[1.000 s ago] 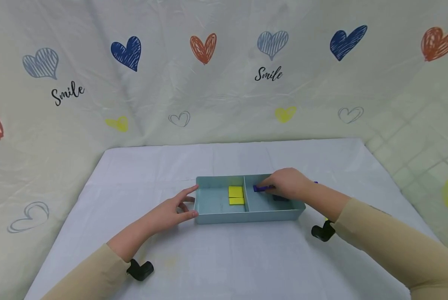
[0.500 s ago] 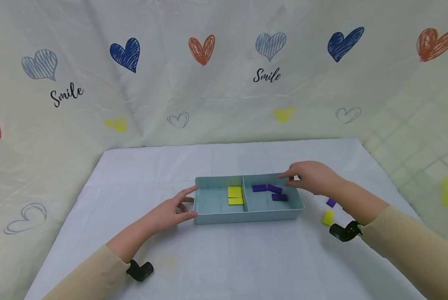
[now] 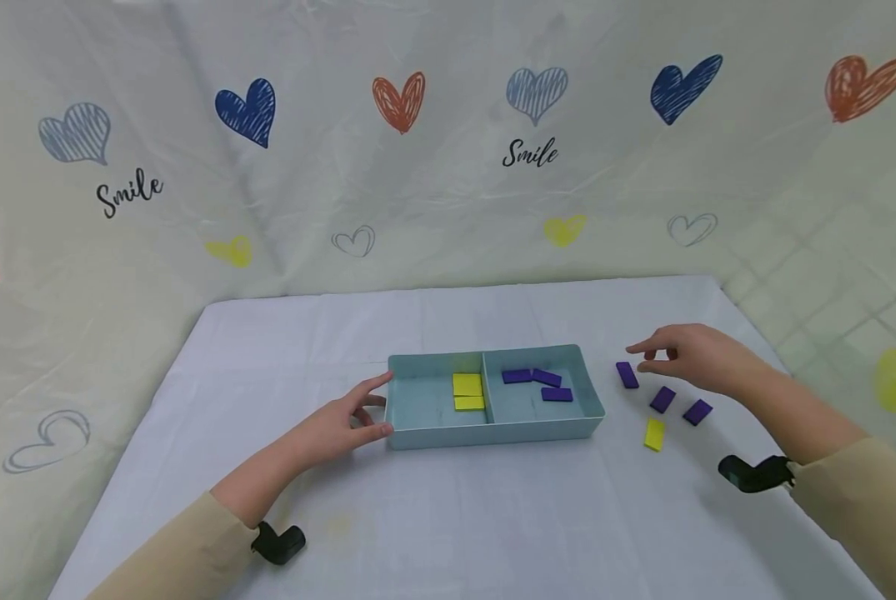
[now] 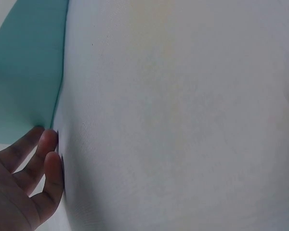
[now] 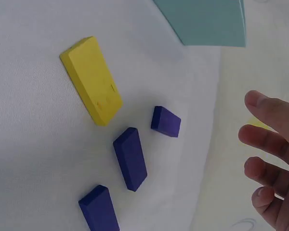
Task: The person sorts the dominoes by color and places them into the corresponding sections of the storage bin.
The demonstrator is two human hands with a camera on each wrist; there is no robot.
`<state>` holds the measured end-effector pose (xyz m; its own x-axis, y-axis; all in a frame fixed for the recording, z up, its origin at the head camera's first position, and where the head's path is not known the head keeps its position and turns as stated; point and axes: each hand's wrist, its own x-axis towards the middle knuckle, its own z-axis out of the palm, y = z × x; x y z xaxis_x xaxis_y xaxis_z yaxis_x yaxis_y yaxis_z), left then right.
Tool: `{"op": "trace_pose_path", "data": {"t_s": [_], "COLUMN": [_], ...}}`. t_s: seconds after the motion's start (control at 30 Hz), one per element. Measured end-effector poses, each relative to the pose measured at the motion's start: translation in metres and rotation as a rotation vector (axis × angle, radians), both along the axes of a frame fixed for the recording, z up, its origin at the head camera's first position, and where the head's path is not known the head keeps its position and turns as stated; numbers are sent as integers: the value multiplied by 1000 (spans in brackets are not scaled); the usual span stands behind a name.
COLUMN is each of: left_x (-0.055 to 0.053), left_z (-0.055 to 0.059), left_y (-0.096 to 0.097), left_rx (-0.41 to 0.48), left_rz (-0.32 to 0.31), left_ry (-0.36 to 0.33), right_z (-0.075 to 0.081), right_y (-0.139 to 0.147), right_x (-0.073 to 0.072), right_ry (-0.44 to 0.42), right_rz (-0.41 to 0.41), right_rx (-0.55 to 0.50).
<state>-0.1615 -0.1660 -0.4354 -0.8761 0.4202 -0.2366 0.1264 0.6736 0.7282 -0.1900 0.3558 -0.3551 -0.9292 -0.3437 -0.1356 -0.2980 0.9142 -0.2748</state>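
A pale teal two-compartment tray (image 3: 493, 435) lies on the white-covered table. My left hand (image 3: 350, 423) touches its left end with spread fingers. Two yellow blocks (image 3: 468, 385) lie in the left compartment against the divider, and three purple blocks (image 3: 556, 394) lie in the right one. Beyond the tray's right end, my right hand (image 3: 698, 357) hovers with nothing in its loosely bent fingers. Just left of and below those fingers, a purple block (image 3: 628, 375) lies on the cloth. Two further purple blocks (image 5: 130, 159) and a yellow block (image 5: 91, 81) lie nearer the front.
White cloth (image 3: 455, 517) covers the table. Behind it hangs a pale sheet (image 3: 448, 183) printed with hearts and "Smile". Each wrist wears a black camera (image 3: 755, 473).
My right hand let go of a purple block in the right compartment and moved right, out over the loose blocks. The left hand stayed at the tray's left end.
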Motion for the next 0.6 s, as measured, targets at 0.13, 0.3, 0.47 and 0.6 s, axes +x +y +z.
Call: {"op": "trace_pose_path", "data": {"t_s": [0.13,0.3,0.47,0.6], "left_x": [0,0,0,1], "left_z": [0,0,0,0], "left_y": [-1,-2,-2,-2], "left_rx": [4,7,-1,-6], "left_rz": [-3,-9,-7,-6], "left_ry": [1,-2,-6,-8], "right_z": [-8,-25,-42,-51], "right_y": [9,14,14,11], "right_x": [-4,-15,-23,-27], "right_ry": [-48,-141,-171,-182], "right_rz": [-31,-61,-82,-88], "right_rx": [-18,-27,5,34]}}
